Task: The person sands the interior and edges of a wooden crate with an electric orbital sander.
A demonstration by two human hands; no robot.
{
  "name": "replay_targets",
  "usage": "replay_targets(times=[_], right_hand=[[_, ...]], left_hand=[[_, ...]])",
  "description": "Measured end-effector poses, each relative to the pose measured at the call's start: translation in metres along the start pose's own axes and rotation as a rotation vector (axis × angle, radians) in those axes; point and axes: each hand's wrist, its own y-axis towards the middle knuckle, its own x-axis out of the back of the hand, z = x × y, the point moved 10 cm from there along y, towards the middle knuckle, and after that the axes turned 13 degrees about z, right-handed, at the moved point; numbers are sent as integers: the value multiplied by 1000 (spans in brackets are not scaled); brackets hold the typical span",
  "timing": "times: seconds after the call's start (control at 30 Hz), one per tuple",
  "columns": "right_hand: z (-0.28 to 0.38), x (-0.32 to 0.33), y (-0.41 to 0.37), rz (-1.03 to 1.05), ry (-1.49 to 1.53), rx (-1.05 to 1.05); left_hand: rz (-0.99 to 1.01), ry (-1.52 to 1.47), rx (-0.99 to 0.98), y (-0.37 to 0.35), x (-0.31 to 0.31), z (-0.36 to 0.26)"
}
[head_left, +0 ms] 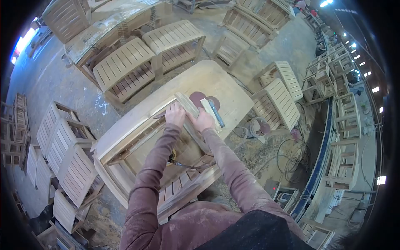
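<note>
A wooden chair frame [125, 148] lies on the worktable [204, 75] in front of me. My left hand [175, 115] is closed over the frame's far corner, its fingers bent onto the wood. From under those fingers sticks out a dark reddish-brown strip, which looks like sandpaper [159, 116]. My right hand [203, 121] wraps around the end of the frame just to the right, thumb toward the left hand. Beyond it lie maroon sanding discs [197, 99], and beside them a pale wooden block and a blue-grey bar [218, 113].
Inside the frame, partly behind my left arm, is a black and yellow fitting [171, 157] with a hose. Slatted benches [125, 62] stand beyond the table and slatted chairs [68, 154] at left. A bucket [257, 127] and coiled hoses [291, 158] are at right.
</note>
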Motion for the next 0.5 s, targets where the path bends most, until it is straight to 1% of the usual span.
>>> replay_targets(times=[0.1, 0.13, 0.2, 0.3, 0.43, 0.5], right_hand=[[1, 2, -2, -52, -8, 35], [1, 4, -2, -59, -11, 30], [3, 2, -3, -38, 7, 42], [3, 4, -3, -46, 12, 45], [2, 3, -3, 26, -7, -39], [-1, -1, 0, -12, -3, -11]], left_hand=[[-27, 2, -2, -8, 2, 8], [-52, -36, -30, -9, 6, 11], [-69, -79, -57, -17, 6, 16], [-235, -19, -79, -30, 15, 21], [-152, 22, -93, -14, 9, 5], [14, -8, -33, 4, 1, 2]])
